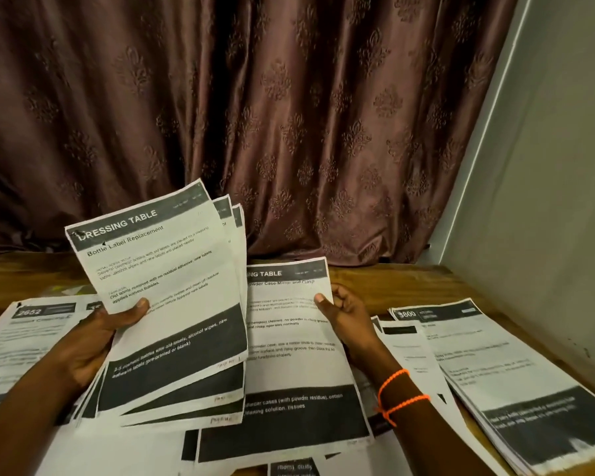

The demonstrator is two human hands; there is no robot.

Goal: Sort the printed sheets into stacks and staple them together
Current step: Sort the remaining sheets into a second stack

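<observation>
Bare forearms; orange cord bracelet (401, 395) on right wrist, possibly double-looped.

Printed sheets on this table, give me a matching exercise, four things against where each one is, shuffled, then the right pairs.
1. Bottle Label Replacement bundle
2. Powder case sheet
3. Sheet numbered 2652
4. Stack numbered 3800

A. Flat on the table's far right
B. Pinched at its edge by the right hand
C. Fanned, raised in the left hand
D. Flat on the table's far left

Pairs: 1-C, 2-B, 3-D, 4-A
</observation>
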